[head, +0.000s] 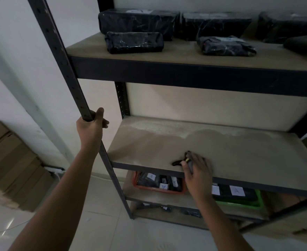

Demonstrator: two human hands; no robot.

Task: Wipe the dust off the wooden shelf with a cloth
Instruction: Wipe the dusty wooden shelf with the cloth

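Wiping the wooden shelf (pixel 221 147), partly done.
The right hand (pixel 197 166) is pressing the cloth (pixel 183 160) flat near the front edge; the left hand (pixel 91 126) is gripping the upright post (pixel 65 69). Pale dust is lingering along the back edge.

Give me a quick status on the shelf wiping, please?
Left hand gripping the rack post. Right hand pressing dark cloth on the wooden shelf, front edge. Pale dust band along the back. Nothing blocking.

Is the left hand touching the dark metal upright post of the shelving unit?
Touching. The head view shows the left hand wrapped around the dark metal upright post, fingers curled behind it and thumb across its front.
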